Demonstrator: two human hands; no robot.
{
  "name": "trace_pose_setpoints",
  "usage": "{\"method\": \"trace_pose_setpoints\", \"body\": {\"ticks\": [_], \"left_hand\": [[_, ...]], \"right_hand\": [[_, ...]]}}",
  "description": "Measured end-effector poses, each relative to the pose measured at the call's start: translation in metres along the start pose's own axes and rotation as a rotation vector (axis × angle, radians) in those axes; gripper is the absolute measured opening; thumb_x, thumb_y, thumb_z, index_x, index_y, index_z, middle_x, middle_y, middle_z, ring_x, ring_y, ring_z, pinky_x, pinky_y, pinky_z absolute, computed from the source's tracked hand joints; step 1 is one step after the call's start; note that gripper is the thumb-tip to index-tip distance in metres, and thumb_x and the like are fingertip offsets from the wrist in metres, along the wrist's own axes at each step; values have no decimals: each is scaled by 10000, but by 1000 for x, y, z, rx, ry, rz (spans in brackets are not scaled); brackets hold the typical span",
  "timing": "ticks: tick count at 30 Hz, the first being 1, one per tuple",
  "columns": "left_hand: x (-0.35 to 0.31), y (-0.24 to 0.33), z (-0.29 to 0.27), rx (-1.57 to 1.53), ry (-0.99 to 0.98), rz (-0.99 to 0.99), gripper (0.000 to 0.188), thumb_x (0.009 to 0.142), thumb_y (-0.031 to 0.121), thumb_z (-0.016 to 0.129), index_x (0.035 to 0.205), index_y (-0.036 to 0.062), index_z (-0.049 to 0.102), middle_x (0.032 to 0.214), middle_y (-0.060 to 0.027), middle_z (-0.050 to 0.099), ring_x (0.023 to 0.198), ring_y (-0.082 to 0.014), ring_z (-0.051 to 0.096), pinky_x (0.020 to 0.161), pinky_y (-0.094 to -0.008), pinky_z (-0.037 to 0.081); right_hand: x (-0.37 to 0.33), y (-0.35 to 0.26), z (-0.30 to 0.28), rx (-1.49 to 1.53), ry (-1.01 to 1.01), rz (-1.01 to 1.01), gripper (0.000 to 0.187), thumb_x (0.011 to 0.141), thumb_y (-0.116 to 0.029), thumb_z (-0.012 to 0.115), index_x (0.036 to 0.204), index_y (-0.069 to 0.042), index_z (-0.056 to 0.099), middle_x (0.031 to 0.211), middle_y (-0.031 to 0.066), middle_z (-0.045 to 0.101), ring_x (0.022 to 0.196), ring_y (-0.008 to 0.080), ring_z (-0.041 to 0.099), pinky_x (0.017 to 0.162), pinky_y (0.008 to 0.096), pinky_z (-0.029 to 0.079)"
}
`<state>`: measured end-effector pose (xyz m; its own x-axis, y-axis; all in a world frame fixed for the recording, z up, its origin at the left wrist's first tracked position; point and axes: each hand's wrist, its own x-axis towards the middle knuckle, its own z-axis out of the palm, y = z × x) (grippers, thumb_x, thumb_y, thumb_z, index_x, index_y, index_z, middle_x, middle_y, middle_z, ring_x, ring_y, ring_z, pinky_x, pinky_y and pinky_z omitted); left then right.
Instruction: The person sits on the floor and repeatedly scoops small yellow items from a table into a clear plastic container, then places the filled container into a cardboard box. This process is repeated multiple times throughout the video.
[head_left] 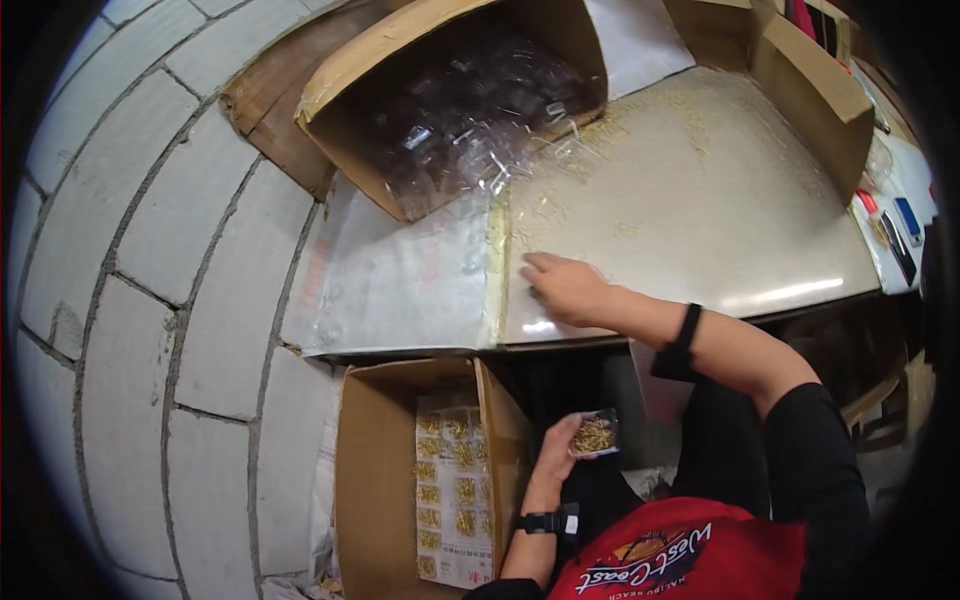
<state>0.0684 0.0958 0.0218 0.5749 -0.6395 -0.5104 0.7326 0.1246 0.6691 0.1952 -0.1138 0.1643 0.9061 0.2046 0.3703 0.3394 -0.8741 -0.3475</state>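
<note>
Low in front of my body, my left hand (560, 445) is closed on a small clear plastic box (595, 436) filled with small gold-coloured metal pieces. My right hand (572, 290) is over the near edge of the table (680, 260), just right of a yellowish tape strip (495, 270). Its fingers are bent and drawn together, their tips slightly blurred; whatever may be between them is hidden. Loose gold-coloured pieces (545, 212) lie scattered beyond my right hand.
A tilted cardboard box (350, 75) holding many clear plastic boxes (480, 110) stands at the back left. Below the table, an open carton (375, 480) contains filled packs (465, 490). Cardboard (815, 100) borders the right, near a blue object (908, 218). Block wall (140, 250) at left.
</note>
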Motion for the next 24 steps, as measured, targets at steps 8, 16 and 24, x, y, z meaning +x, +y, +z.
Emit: {"method": "trace_pose_setpoints", "body": {"ticks": [8, 16, 24], "left_hand": [[16, -18, -16, 40, 122, 21, 265, 888, 69, 594, 1145, 11, 562, 983, -92, 642, 869, -171, 647, 775, -320, 557], [11, -18, -5, -77, -32, 54, 473, 802, -53, 647, 1238, 26, 481, 1089, -125, 609, 981, -213, 630, 799, -345, 570], [4, -29, 3, -85, -90, 25, 592, 753, -91, 676, 1279, 39, 437, 1139, -103, 590, 1018, -223, 617, 841, -362, 561]], "right_hand": [[99, -18, 51, -219, -228, -22, 420, 827, -154, 528, 1225, -22, 513, 1325, 190, 454, 1257, 407, 407, 898, 576, 430], [-72, 47, -27, -263, -59, -25, 427, 850, -119, 522, 1247, 36, 493, 1341, 214, 453, 1261, 339, 437, 1011, 377, 401], [-139, 72, -98, 394, 144, 395, 354, 920, -101, 505, 1260, -2, 511, 1331, 190, 491, 1251, 322, 453, 1059, 348, 348]]}}
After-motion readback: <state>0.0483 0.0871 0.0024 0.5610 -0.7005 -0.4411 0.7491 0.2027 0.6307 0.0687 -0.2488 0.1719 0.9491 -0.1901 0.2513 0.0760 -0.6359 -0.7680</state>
